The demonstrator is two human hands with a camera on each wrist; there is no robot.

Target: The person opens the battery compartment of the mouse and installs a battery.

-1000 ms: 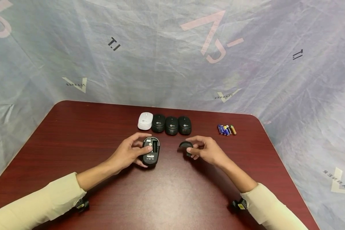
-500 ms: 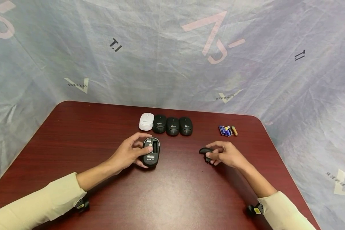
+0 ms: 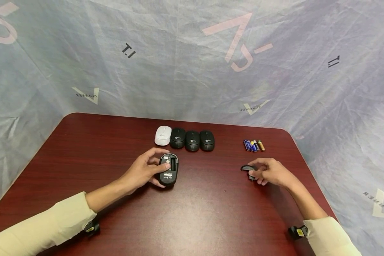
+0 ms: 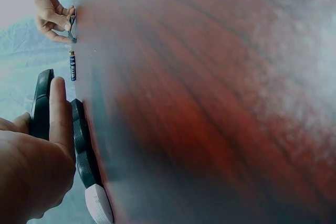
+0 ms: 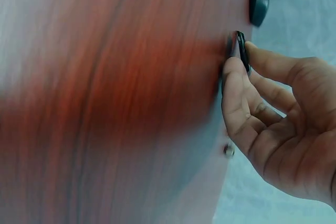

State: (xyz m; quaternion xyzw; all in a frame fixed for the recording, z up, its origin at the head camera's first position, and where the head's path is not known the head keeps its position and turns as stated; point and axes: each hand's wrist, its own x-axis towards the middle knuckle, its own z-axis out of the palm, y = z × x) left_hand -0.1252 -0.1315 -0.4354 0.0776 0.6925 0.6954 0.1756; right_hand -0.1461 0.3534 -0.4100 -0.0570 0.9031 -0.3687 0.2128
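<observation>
My left hand [image 3: 146,168] grips a black computer mouse [image 3: 168,176] with its underside turned up, thumb across the bottom. A long dark battery slot lies uncovered along that underside. Off to the right, my right hand [image 3: 270,172] pinches a small black curved cover [image 3: 248,168] between thumb and fingers, low over the table. In the right wrist view this cover [image 5: 242,51] shows edge-on at the fingertips. Just beyond the right hand lies a small group of batteries [image 3: 251,146], mostly blue, with one gold-coloured at its right end.
Behind the left hand a row of mice stands side by side: one white mouse [image 3: 163,136] at the left, then three black mice [image 3: 192,141]. The reddish-brown table [image 3: 192,220] ends at a hanging grey cloth [image 3: 166,71] at the back.
My right hand has moved to the right with the black cover, from near the held mouse to in front of the batteries. My left hand and its mouse have stayed put.
</observation>
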